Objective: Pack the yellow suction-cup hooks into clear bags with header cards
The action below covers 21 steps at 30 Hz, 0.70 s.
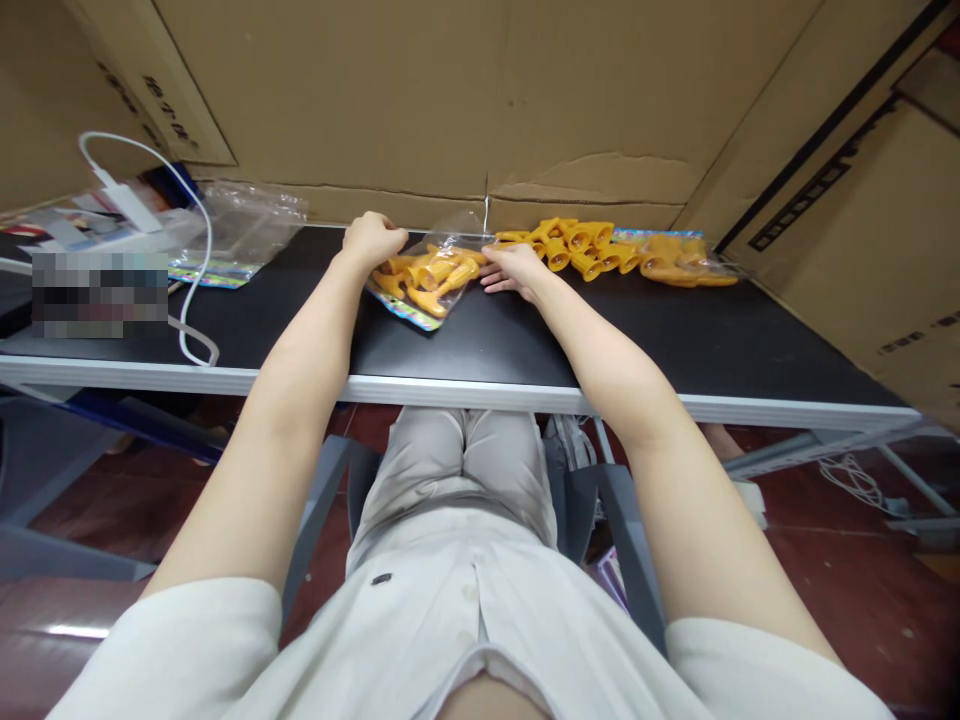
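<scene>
A clear plastic bag [427, 280] filled with several orange plastic pieces lies on the black table [480, 340] in front of me. My left hand [371, 240] is curled closed on the bag's upper left edge. My right hand [514, 268] rests at the bag's right edge, fingers pressed together on the plastic. To the right of that hand lies a loose heap of orange pieces [574, 245], and beyond it a filled bag [686, 260].
A stack of empty clear bags [240, 235] lies at the back left, beside a white charger and cable [195, 290] and some papers. Cardboard boxes [450, 100] wall the table's far side and right. Below the table's white front edge are chair legs and red floor.
</scene>
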Each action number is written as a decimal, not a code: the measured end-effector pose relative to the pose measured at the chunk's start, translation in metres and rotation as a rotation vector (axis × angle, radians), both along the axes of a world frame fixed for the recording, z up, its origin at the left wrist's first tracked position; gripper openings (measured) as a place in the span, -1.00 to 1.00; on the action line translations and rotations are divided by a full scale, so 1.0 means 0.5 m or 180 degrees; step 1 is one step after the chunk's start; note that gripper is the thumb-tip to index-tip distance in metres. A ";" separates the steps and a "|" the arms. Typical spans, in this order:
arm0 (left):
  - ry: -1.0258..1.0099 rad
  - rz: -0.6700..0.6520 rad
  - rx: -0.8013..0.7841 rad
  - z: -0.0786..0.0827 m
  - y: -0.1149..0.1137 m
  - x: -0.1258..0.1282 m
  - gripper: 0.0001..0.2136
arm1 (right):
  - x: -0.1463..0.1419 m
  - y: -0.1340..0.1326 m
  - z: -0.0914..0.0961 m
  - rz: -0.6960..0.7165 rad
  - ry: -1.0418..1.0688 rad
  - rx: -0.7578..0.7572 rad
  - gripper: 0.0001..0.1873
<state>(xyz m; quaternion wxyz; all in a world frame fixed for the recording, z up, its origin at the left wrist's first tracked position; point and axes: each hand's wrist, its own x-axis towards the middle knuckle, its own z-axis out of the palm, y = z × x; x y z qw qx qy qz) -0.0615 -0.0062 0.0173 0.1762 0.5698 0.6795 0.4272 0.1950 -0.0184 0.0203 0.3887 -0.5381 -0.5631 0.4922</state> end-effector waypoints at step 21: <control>-0.1127 -0.0273 -0.0428 -0.028 -0.006 0.048 -0.78 | 0.014 0.041 -0.015 -0.0321 0.0503 -0.0112 -0.72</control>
